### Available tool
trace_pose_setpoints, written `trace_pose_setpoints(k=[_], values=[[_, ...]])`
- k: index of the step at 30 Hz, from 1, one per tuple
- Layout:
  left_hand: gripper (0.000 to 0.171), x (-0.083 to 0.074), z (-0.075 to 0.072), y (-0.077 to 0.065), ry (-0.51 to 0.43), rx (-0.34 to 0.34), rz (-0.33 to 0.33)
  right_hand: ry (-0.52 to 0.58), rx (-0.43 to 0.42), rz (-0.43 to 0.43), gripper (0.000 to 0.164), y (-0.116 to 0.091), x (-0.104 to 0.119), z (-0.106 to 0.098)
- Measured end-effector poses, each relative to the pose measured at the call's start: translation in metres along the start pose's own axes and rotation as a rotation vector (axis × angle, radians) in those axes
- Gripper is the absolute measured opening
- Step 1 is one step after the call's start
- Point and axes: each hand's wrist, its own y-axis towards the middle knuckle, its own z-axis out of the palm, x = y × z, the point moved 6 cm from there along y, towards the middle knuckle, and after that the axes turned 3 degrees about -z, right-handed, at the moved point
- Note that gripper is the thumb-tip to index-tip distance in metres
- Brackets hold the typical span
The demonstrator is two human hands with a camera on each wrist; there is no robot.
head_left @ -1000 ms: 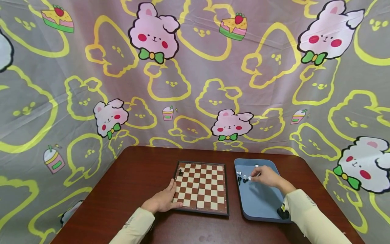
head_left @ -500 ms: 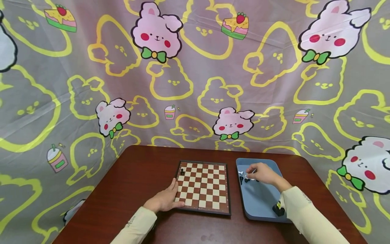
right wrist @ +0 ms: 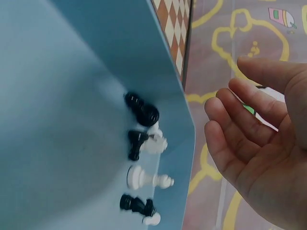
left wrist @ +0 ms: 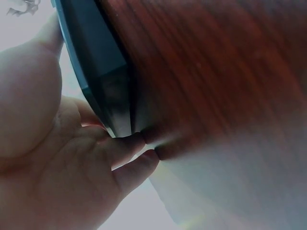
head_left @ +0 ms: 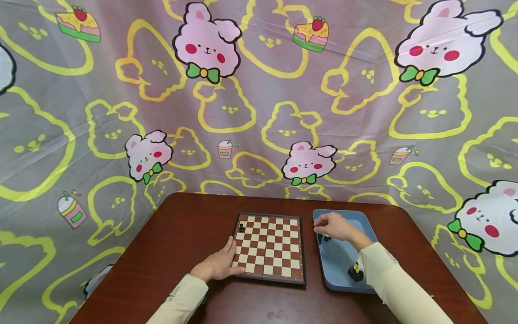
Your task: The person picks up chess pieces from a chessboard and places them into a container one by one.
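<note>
My left hand [head_left: 218, 263] rests at the near left corner of the chessboard [head_left: 277, 252], fingers along its left side and thumb by the front edge. In the left wrist view, the fingertips [left wrist: 136, 165] meet the tabletop beside the board's dark side. A small black chess piece [head_left: 241, 228] stands near the board's far left corner. Over the left wall of the blue tray [head_left: 337, 265] hovers my right hand [head_left: 335, 226], its fingers loosely bent around nothing. Below it lie a black pawn [right wrist: 141, 109], a white chess piece [right wrist: 147, 178], a white knight [right wrist: 154, 144] and another black piece [right wrist: 136, 205].
A narrow strip of brown table [head_left: 310, 252] separates board and tray. Behind the table hangs a curtain [head_left: 251, 103] printed with cartoon rabbits. A black device with a yellow mark [head_left: 356, 271] sits at my right wrist, above the tray.
My right hand has moved left across the tray, from above its middle to its left wall, now covering some pieces from the head view. The left hand and board have stayed put.
</note>
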Motion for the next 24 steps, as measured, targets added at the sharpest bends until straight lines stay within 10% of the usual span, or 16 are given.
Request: trace_pose_setpoints(k=[24], values=[[0.1, 0.001, 0.001, 0.001, -0.012, 0.006, -0.006, 0.004, 0.027, -0.105, 0.015, 0.034, 0.046, 0.053]])
